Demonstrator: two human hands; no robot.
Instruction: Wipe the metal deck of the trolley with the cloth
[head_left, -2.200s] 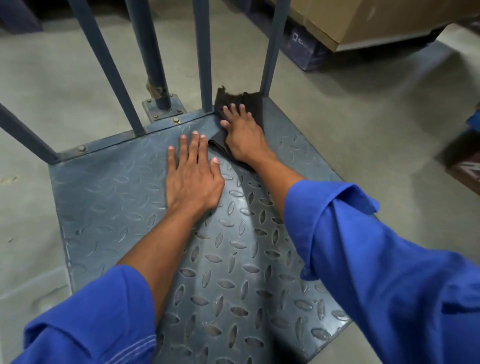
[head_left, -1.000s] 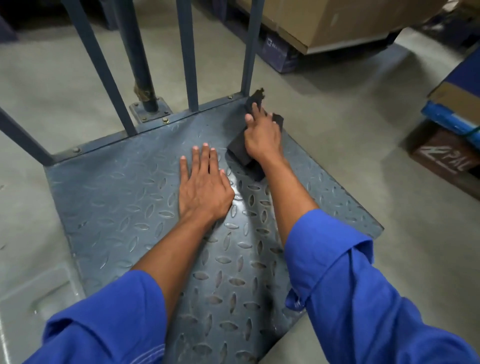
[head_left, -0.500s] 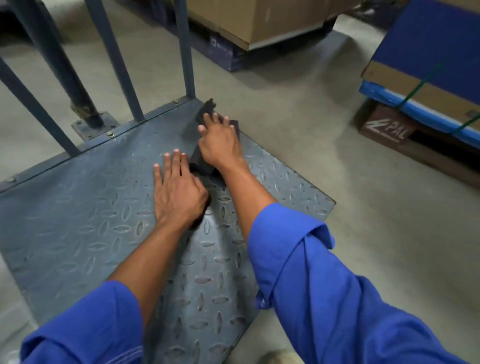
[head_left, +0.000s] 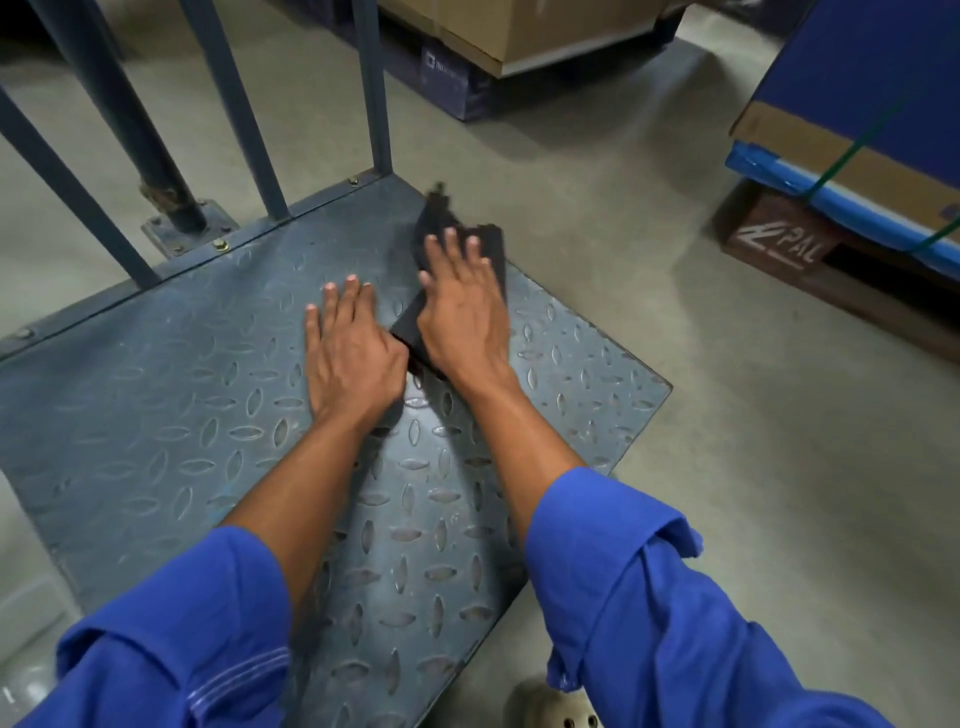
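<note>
Right hand (head_left: 462, 312) flat, fingers spread, pressing the dark cloth (head_left: 491, 249) onto the tread-plate deck (head_left: 156, 415) at its far right corner, one end reaching the edge. Left hand (head_left: 348, 348) flat on bare plate just beside it, fingers straight, bracing only. To do it well: full palm load, overlapping passes, hit the raised lozenges from two directions since grime likely sits beside them. Count: one cloth, one deck, two hands, three slim handle bars (head_left: 376, 88), one thicker post (head_left: 124, 104)
</note>
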